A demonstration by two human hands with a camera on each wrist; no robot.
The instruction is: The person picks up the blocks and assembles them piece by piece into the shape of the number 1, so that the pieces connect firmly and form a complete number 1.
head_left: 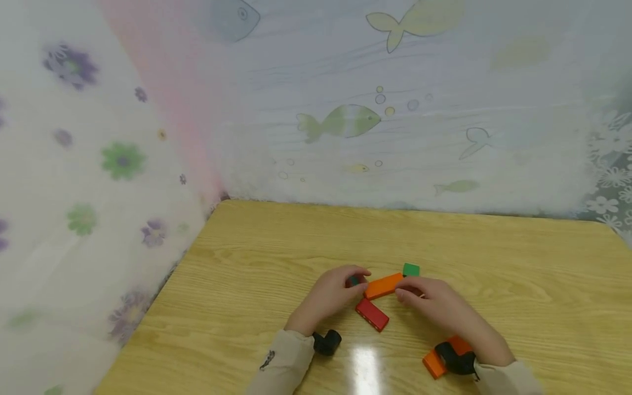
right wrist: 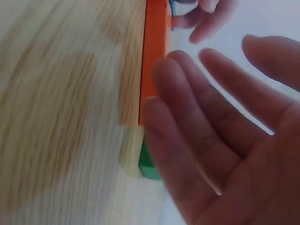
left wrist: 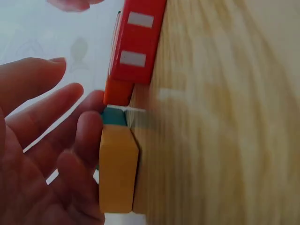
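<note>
A long orange block (head_left: 384,286) lies flat on the table between my two hands. My left hand (head_left: 336,291) is by its left end, fingers loosely bent with a gap to the thumb. A teal block (head_left: 353,281) shows partly beneath that hand; in the left wrist view a yellow block (left wrist: 117,168) sits beside the fingers. My right hand (head_left: 428,296) has its fingertips right at the orange block's right end, the fingers relaxed and slightly bent. Just beyond is a green block (head_left: 411,270). Nearer to me lies a red block (head_left: 372,314) with white patches along its side.
Under the right wrist lie an orange block (head_left: 434,364) and a red-orange block (head_left: 460,344), partly covered by the black wrist camera (head_left: 456,359). Another black camera (head_left: 328,343) is on the left wrist. Patterned curtains (head_left: 336,164) border the wooden table (head_left: 247,258).
</note>
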